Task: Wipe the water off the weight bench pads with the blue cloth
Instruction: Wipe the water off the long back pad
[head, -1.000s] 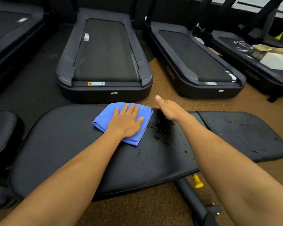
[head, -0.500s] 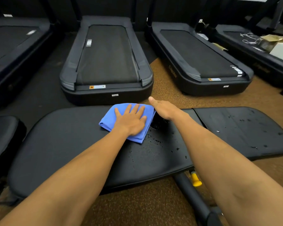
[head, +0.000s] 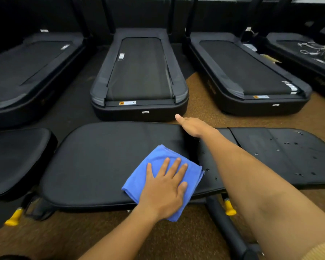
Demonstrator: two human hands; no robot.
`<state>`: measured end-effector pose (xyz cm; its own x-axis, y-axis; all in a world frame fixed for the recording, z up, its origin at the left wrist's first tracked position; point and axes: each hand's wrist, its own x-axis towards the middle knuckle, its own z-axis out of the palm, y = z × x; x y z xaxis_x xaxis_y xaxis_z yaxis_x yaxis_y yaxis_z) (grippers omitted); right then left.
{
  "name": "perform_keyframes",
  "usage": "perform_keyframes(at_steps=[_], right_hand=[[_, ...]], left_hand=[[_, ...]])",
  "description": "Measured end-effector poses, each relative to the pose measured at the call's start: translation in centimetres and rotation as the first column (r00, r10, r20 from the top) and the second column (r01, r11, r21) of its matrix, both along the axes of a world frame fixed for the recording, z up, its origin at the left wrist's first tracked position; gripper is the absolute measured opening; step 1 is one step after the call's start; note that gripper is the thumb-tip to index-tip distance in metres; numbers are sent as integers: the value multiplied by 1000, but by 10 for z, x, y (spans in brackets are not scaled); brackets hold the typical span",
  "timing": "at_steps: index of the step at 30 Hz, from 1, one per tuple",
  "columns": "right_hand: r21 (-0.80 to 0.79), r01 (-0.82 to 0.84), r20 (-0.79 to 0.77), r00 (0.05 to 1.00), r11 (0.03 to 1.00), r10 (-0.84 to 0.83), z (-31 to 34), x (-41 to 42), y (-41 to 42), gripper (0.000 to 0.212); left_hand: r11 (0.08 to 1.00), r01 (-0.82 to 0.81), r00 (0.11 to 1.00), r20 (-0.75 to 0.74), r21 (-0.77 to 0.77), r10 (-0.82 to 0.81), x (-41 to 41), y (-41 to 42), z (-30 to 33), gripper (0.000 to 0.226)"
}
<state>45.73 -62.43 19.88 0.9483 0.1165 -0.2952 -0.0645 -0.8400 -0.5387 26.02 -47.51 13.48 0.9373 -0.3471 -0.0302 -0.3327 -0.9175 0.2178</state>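
Observation:
A black weight bench lies crosswise in front of me, with a long back pad and a shorter seat pad to its right. My left hand presses flat, fingers spread, on a folded blue cloth at the near edge of the long pad. My right hand rests on the far edge of the same pad, thumb out, its fingers hidden over the edge. Water drops dot the seat pad and the strip of the long pad right of the cloth.
Several black treadmills stand in a row just beyond the bench. Another black pad sits at the left. The bench's black frame tube and yellow knobs show below the pads on brown carpet.
My left hand has drawn the blue cloth from the far edge of the long pad toward its near edge. The wet patch beside my right hand is gone. My right hand stays at the far edge.

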Motion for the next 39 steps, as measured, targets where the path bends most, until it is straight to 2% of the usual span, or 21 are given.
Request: perform_keyframes(at_steps=[2,4,11,17,25,30,35,39], right_hand=[[-37,-1,1,1000,999,1,-1,-1,5,78],[-56,10,6,1000,998,-10,0,0,8,79],[-27,84,12,996,996,-84,-2,-1,16,82],[25,88,-54,995,996,-87,6,25,5,114],[203,62,-150,988,977,-32,7,49,-19,96],[198,39,-187,982,979,-2,8,56,-25,92],[143,-13,-114,993,990,30,2,57,-15,80],[133,-45,5,999,990,45,6,51,-16,72]], left_hand=[[1000,15,1000,18,-7,-14,-12,2,0,58],[1000,22,999,-40,-5,-22,-11,1,2,59],[997,67,995,-73,-22,-69,33,-10,3,60],[999,49,995,-92,-15,-50,77,-30,5,62],[998,-67,994,-91,-16,65,143,-48,5,62],[995,-94,993,-71,-20,92,183,-55,5,63],[994,-103,994,-46,-44,101,192,-57,4,63],[994,-104,994,-40,-27,103,191,-57,2,64]])
